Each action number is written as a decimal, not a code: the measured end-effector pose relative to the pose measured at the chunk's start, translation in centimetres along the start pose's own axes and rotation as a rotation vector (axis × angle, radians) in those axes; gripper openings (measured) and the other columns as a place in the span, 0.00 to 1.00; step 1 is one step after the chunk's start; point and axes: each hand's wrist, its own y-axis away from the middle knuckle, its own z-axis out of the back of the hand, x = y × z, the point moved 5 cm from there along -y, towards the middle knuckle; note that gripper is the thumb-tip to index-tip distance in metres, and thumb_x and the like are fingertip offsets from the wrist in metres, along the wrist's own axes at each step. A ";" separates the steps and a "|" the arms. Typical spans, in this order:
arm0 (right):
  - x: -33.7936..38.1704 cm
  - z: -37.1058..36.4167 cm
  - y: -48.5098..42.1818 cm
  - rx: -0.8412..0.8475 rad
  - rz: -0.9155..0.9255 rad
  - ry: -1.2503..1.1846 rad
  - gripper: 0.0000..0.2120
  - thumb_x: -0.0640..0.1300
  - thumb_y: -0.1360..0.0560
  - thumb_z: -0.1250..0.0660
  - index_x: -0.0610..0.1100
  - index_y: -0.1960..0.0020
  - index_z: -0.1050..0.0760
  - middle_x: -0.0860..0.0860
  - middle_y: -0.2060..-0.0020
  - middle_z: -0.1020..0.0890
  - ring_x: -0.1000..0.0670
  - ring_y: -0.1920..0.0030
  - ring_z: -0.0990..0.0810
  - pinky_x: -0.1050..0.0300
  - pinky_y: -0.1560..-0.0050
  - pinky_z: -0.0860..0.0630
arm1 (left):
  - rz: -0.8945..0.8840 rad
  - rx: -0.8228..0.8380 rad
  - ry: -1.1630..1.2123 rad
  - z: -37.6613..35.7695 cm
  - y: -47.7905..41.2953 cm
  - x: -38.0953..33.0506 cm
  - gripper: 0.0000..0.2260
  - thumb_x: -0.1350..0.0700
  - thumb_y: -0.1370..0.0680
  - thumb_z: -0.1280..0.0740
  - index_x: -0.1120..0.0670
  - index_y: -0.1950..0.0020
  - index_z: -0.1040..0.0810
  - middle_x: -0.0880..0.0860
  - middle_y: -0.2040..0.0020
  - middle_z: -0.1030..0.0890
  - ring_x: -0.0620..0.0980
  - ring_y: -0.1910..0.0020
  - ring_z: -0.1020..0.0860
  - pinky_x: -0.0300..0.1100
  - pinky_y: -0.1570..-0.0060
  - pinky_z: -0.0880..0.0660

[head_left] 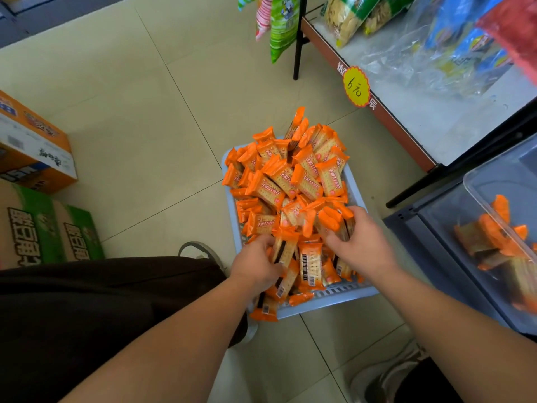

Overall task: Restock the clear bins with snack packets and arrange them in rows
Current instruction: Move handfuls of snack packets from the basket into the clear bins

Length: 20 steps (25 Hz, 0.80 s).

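Observation:
A light blue plastic basket [334, 295] on the floor is heaped with several orange cracker packets [290, 175]. My left hand [255, 264] is pushed into the near part of the heap, fingers curled around a packet. My right hand [359, 239] grips a small bunch of orange packets [334, 221] at the heap's right side. A clear bin [476, 187] at the right edge holds several of the same orange packets [494, 239], lying loosely.
Cardboard boxes [35, 146] are stacked on the floor at left. A white shelf [436, 120] with bagged snacks and a yellow price tag [356, 87] runs along the upper right. My dark trouser leg and shoes are near the basket. Tiled floor lies between.

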 end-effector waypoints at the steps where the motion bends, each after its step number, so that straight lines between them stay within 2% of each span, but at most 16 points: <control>1: 0.7 0.8 0.1 -0.003 0.020 0.048 0.27 0.63 0.28 0.28 0.57 0.33 0.30 0.56 0.43 0.19 0.49 0.46 0.19 0.48 0.50 0.19 | -0.022 -0.028 -0.011 1.0 0.0 -0.4 0.23 0.53 0.26 0.25 0.39 0.35 0.26 0.43 0.41 0.17 0.50 0.42 0.18 0.51 0.44 0.19; 3: 2.6 2.9 0.7 -0.006 0.050 0.119 0.29 0.61 0.27 0.29 0.54 0.30 0.32 0.55 0.46 0.18 0.49 0.48 0.18 0.51 0.54 0.21 | -0.077 -0.085 -0.053 3.6 0.4 -1.9 0.23 0.52 0.27 0.26 0.39 0.34 0.26 0.45 0.43 0.17 0.51 0.44 0.18 0.49 0.46 0.20; 7: 7.3 7.6 2.2 0.004 0.130 0.150 0.32 0.59 0.27 0.29 0.52 0.28 0.35 0.58 0.60 0.22 0.54 0.60 0.21 0.55 0.65 0.28 | -0.163 -0.197 -0.038 8.6 2.4 -5.9 0.21 0.50 0.27 0.25 0.43 0.35 0.25 0.45 0.47 0.18 0.52 0.49 0.18 0.46 0.52 0.20; 11: 9.4 15.2 4.2 0.024 0.163 0.159 0.32 0.66 0.37 0.31 0.55 0.37 0.30 0.56 0.59 0.20 0.50 0.57 0.19 0.48 0.55 0.20 | -0.337 -0.293 0.147 11.4 5.6 -11.9 0.17 0.49 0.30 0.22 0.43 0.45 0.24 0.41 0.53 0.17 0.45 0.52 0.18 0.44 0.51 0.20; 12: 9.0 17.8 4.8 0.013 0.156 0.140 0.31 0.66 0.40 0.31 0.55 0.41 0.28 0.55 0.59 0.20 0.51 0.57 0.19 0.48 0.54 0.20 | -0.405 -0.287 0.204 11.4 6.5 -13.8 0.17 0.52 0.31 0.21 0.43 0.47 0.23 0.41 0.54 0.16 0.44 0.54 0.17 0.45 0.51 0.20; 14: 7.4 22.5 6.0 -0.020 0.118 0.094 0.23 0.59 0.38 0.25 0.53 0.47 0.26 0.54 0.62 0.20 0.51 0.60 0.20 0.51 0.57 0.23 | -0.507 -0.249 0.299 10.7 7.9 -17.5 0.17 0.59 0.32 0.22 0.44 0.50 0.21 0.42 0.56 0.15 0.44 0.60 0.17 0.46 0.57 0.20; 16: 4.8 26.4 7.3 -0.071 0.061 0.061 0.17 0.52 0.34 0.22 0.53 0.50 0.26 0.53 0.63 0.21 0.52 0.62 0.21 0.53 0.61 0.26 | -0.535 -0.221 0.317 9.2 8.6 -20.6 0.16 0.64 0.31 0.23 0.45 0.52 0.20 0.44 0.58 0.16 0.42 0.64 0.19 0.39 0.61 0.23; 18: 1.0 29.1 8.4 -0.155 -0.019 0.012 0.18 0.51 0.34 0.22 0.53 0.50 0.26 0.53 0.61 0.19 0.52 0.59 0.19 0.51 0.57 0.23 | -0.528 -0.236 0.246 7.0 8.6 -23.5 0.14 0.63 0.30 0.22 0.47 0.53 0.20 0.44 0.60 0.16 0.41 0.62 0.20 0.34 0.63 0.26; 20: -2.7 30.3 9.0 -0.227 -0.084 -0.054 0.18 0.52 0.35 0.21 0.53 0.50 0.26 0.53 0.60 0.19 0.52 0.58 0.19 0.51 0.56 0.23 | -0.535 -0.250 0.183 4.7 8.5 -26.1 0.12 0.61 0.31 0.22 0.47 0.54 0.20 0.44 0.61 0.17 0.41 0.61 0.20 0.38 0.62 0.26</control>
